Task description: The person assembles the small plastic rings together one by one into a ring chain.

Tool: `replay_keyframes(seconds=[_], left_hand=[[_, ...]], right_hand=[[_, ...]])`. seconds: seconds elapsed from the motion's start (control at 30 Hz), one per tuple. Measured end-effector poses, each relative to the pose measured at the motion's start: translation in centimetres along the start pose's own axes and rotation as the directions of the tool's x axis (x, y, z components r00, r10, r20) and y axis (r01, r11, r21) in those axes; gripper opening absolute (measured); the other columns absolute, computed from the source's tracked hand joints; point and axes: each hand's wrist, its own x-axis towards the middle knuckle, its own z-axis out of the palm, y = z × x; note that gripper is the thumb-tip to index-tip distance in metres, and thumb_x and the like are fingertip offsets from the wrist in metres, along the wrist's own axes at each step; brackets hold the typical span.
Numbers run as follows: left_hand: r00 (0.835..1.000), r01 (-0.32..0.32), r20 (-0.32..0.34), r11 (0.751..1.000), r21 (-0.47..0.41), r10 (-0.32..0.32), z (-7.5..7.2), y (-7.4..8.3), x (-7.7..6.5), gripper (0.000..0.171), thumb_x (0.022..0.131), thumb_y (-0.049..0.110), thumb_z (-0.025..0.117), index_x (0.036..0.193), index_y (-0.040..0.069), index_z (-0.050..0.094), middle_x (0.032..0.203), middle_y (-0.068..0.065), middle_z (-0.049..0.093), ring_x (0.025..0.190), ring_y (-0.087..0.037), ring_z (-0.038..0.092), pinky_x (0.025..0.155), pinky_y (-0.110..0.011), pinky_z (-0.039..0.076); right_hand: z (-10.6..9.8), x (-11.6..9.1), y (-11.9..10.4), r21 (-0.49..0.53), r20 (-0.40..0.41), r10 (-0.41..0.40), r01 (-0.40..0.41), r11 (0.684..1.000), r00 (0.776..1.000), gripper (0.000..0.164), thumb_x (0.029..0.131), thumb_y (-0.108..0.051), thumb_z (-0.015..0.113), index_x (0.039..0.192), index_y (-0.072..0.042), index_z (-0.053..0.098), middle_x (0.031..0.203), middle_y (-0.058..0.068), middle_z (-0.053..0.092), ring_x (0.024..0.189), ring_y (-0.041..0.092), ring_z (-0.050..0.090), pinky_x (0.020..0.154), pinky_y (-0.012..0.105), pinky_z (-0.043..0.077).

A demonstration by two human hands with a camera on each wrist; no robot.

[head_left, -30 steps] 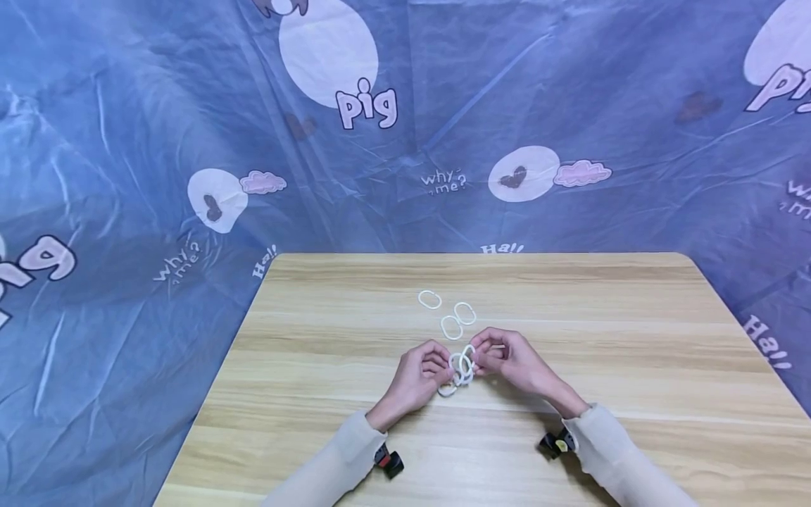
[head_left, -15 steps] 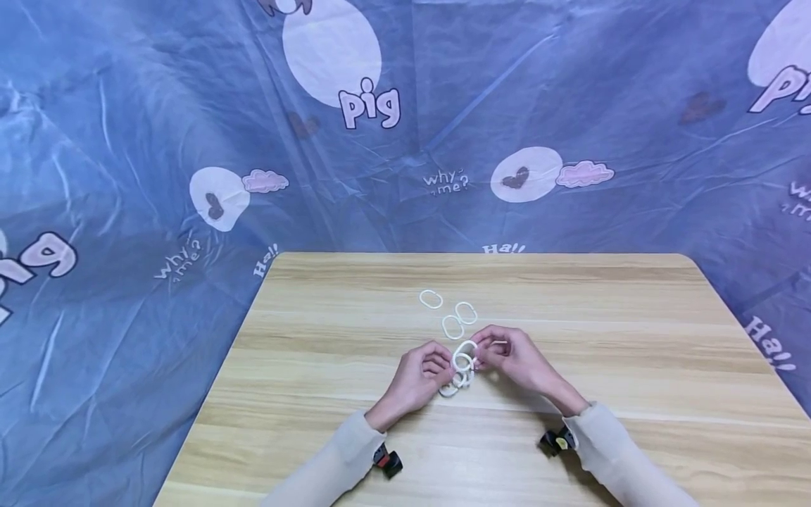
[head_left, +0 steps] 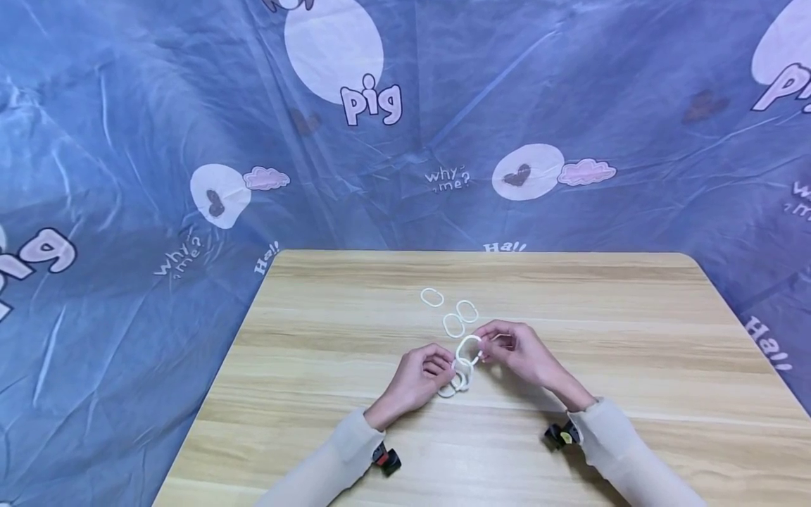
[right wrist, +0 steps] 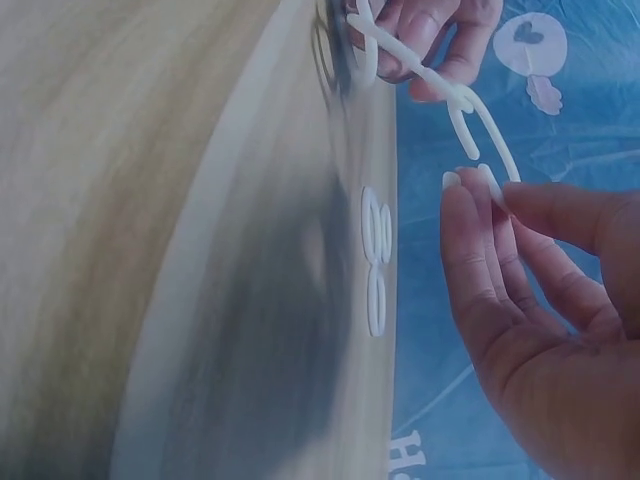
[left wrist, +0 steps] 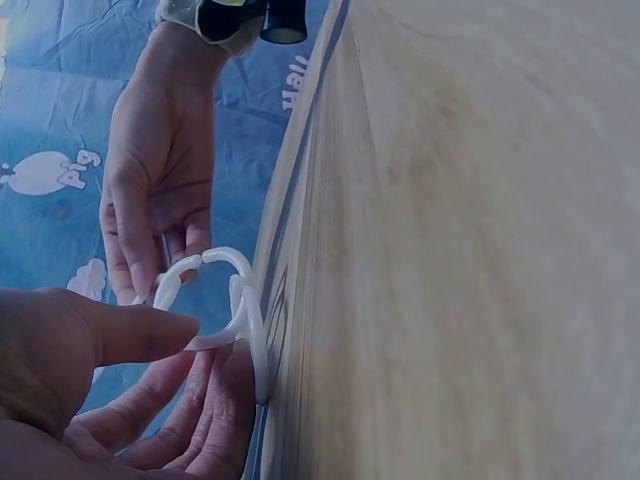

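My left hand (head_left: 416, 380) pinches a white plastic oval curtain ring (left wrist: 258, 345) between thumb and fingers, low over the wooden table. Several such rings hang linked together at its fingertips, partly overlapping in the head view. Thumb and fingertips of my right hand (head_left: 522, 352) pinch another white ring (right wrist: 495, 135), up and to the right of the left hand. This ring has a small gap in its loop and passes through a ring of the linked group. How many rings are linked is hard to tell where they overlap.
Beyond the hands, 3 loose white rings (head_left: 436, 306) lie flat on the wooden table (head_left: 317, 331), two of them touching or nearly so. A blue printed cloth (head_left: 405, 211) hangs behind and beside the table. Both wrists wear black cameras (head_left: 388, 461).
My right hand has moved slightly up and right, drawing its ring away from the others, so the linked rings look more stretched out. The left hand stays almost in place.
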Motion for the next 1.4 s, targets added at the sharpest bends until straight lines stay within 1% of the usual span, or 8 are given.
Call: replay_keyframes(seconds=[0.37, 0.57, 0.7, 0.8, 0.97, 1.03, 1.23, 1.4], left_hand=[[0.999, -0.029, -0.029, 1.000, 0.007, 0.030, -0.2, -0.3, 0.1, 0.015, 0.088, 0.009, 0.070, 0.103, 0.006, 0.070, 0.094, -0.012, 0.073, 0.081, -0.021, 0.070, 0.069, -0.015, 0.056], [0.998, -0.055, -0.036, 0.998, 0.041, 0.057, -0.4, 0.1, 0.4, 0.013, 0.089, 0.011, 0.070, 0.102, 0.007, 0.070, 0.094, -0.010, 0.073, 0.080, -0.021, 0.071, 0.070, -0.016, 0.058], [0.993, -0.087, -0.072, 0.994, 0.072, 0.092, -0.5, 0.7, 1.0, 0.012, 0.089, 0.014, 0.071, 0.100, 0.008, 0.072, 0.091, -0.010, 0.074, 0.078, -0.021, 0.072, 0.070, -0.017, 0.058], [0.989, -0.106, -0.095, 0.992, 0.066, 0.112, -0.3, 1.1, 1.5, 0.013, 0.089, 0.015, 0.071, 0.101, 0.008, 0.073, 0.090, -0.011, 0.074, 0.077, -0.022, 0.072, 0.070, -0.016, 0.058], [0.987, -0.121, -0.104, 0.992, 0.015, 0.122, 0.2, 1.7, 2.1, 0.017, 0.089, 0.012, 0.071, 0.104, 0.005, 0.072, 0.093, -0.014, 0.074, 0.082, -0.027, 0.071, 0.071, -0.015, 0.058], [0.987, -0.116, -0.107, 0.993, 0.010, 0.117, 0.3, 1.9, 2.2, 0.016, 0.089, 0.011, 0.071, 0.104, 0.005, 0.072, 0.094, -0.013, 0.073, 0.083, -0.026, 0.071, 0.071, -0.015, 0.058], [0.989, -0.099, -0.106, 0.994, 0.041, 0.103, 0.7, 2.1, 2.5, 0.016, 0.088, 0.009, 0.071, 0.104, 0.005, 0.072, 0.094, -0.011, 0.073, 0.080, -0.016, 0.069, 0.071, -0.015, 0.058], [0.990, -0.096, -0.104, 0.994, 0.044, 0.100, 0.9, 2.1, 2.7, 0.016, 0.088, 0.009, 0.071, 0.104, 0.006, 0.071, 0.092, -0.011, 0.072, 0.078, -0.013, 0.068, 0.071, -0.016, 0.058]], right_hand=[[-0.5, -0.1, 0.0, -0.049, -0.008, -0.018, 0.017, 0.999, 1.000, 0.023, 0.092, -0.013, 0.066, 0.114, -0.007, 0.064, 0.098, 0.017, 0.072, 0.087, 0.036, 0.070, 0.075, 0.039, 0.061], [-0.4, -0.1, -0.2, -0.058, -0.007, -0.003, 0.002, 0.998, 1.000, 0.022, 0.093, -0.012, 0.065, 0.114, -0.008, 0.065, 0.098, 0.016, 0.072, 0.087, 0.036, 0.070, 0.073, 0.039, 0.061], [-0.4, -0.1, -0.2, -0.065, -0.008, -0.005, 0.004, 0.998, 1.000, 0.022, 0.092, -0.013, 0.066, 0.114, -0.009, 0.065, 0.098, 0.015, 0.072, 0.085, 0.035, 0.069, 0.072, 0.039, 0.061], [-0.5, -0.1, -0.1, -0.069, -0.007, -0.012, 0.011, 0.998, 1.000, 0.021, 0.092, -0.014, 0.066, 0.113, -0.009, 0.066, 0.098, 0.015, 0.072, 0.085, 0.035, 0.069, 0.073, 0.038, 0.061], [-0.5, -0.1, 0.2, -0.070, -0.003, -0.011, 0.011, 0.997, 1.000, 0.022, 0.093, -0.014, 0.065, 0.114, -0.008, 0.066, 0.099, 0.016, 0.072, 0.084, 0.035, 0.069, 0.071, 0.037, 0.060], [-0.5, -0.1, 0.3, -0.069, -0.001, -0.006, 0.006, 0.998, 1.000, 0.022, 0.093, -0.014, 0.065, 0.114, -0.008, 0.066, 0.099, 0.016, 0.072, 0.084, 0.035, 0.069, 0.069, 0.036, 0.060], [-0.5, -0.1, 0.2, -0.074, 0.001, -0.011, 0.011, 0.997, 1.000, 0.022, 0.093, -0.013, 0.065, 0.114, -0.008, 0.066, 0.099, 0.017, 0.072, 0.082, 0.035, 0.069, 0.065, 0.036, 0.059], [-0.5, -0.1, 0.2, -0.072, 0.004, -0.011, 0.012, 0.997, 1.000, 0.021, 0.093, -0.013, 0.064, 0.114, -0.009, 0.065, 0.098, 0.017, 0.072, 0.081, 0.035, 0.069, 0.063, 0.036, 0.059]])
